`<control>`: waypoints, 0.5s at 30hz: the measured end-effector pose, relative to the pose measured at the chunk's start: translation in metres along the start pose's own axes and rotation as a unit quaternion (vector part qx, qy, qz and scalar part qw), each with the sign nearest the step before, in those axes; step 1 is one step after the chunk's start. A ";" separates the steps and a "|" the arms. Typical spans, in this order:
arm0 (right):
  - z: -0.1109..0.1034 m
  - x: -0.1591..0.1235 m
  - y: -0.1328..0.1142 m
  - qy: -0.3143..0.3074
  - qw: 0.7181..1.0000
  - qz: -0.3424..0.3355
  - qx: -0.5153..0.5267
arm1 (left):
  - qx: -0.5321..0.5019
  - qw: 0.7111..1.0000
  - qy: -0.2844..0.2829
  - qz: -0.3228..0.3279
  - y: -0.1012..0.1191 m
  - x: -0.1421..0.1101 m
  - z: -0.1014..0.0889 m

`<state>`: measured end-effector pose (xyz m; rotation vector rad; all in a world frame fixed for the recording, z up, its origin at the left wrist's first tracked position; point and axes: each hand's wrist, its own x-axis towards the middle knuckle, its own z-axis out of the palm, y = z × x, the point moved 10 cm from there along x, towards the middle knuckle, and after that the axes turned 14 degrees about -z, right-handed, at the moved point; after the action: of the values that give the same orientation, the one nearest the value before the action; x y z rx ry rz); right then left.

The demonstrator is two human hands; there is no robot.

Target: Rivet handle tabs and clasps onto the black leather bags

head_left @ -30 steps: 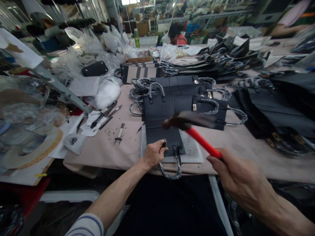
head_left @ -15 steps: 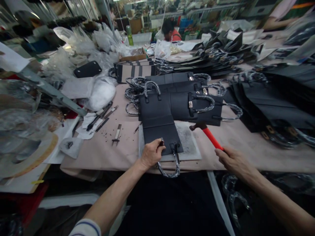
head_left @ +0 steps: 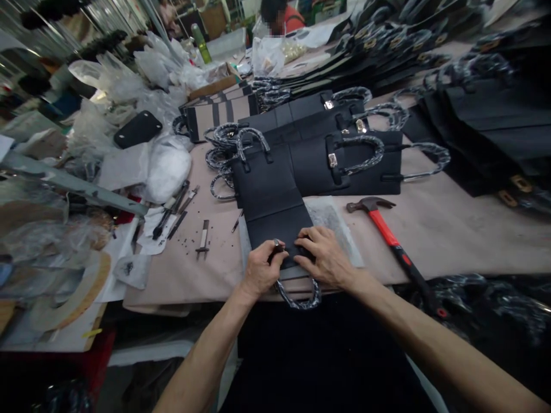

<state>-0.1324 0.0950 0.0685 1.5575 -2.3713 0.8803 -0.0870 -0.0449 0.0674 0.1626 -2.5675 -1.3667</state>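
Observation:
My left hand (head_left: pixel 260 268) pinches a small shiny metal piece (head_left: pixel 278 244) at the near end of a black handbag panel (head_left: pixel 269 186). My right hand (head_left: pixel 327 256) is at the same end, thumb and fingers closed around a black strap end on the panel, mostly hidden under them. A plastic-wrapped handle (head_left: pixel 301 304) loops from this end over the table's front edge. Under the panel lies a pale slab (head_left: pixel 340 221). To the right, a claw hammer (head_left: pixel 385 229) with a red and black grip rests on the table, its handle end jutting past the edge.
More black bag panels (head_left: pixel 357 166) with wrapped handles lie behind, with further stacks (head_left: pixel 486 132) at right. A small tool (head_left: pixel 203 238) and several black bits lie left, near other hand tools (head_left: pixel 172 212). Plastic bags (head_left: pixel 116 86) crowd the back left. A person (head_left: pixel 295 20) sits beyond.
My right hand has let go of the hammer, now lying on the table, and moved left onto the panel's near end. My left hand still pinches the metal piece. The view has tilted.

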 end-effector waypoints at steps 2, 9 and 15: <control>0.011 -0.001 0.004 -0.001 1.000 0.007 0.011 | 0.001 1.000 0.003 0.005 -0.001 -0.001 0.000; 0.014 -0.007 0.011 0.000 0.999 0.013 0.030 | -0.006 0.998 0.042 0.037 -0.002 -0.008 -0.007; 0.017 -0.007 0.013 0.000 0.999 0.023 0.028 | 0.021 0.994 0.034 0.106 0.009 -0.018 -0.003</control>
<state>-0.1381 0.0950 0.0467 1.5292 -2.4123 0.9636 -0.0684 -0.0383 0.0739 -0.0555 -2.4770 -1.2105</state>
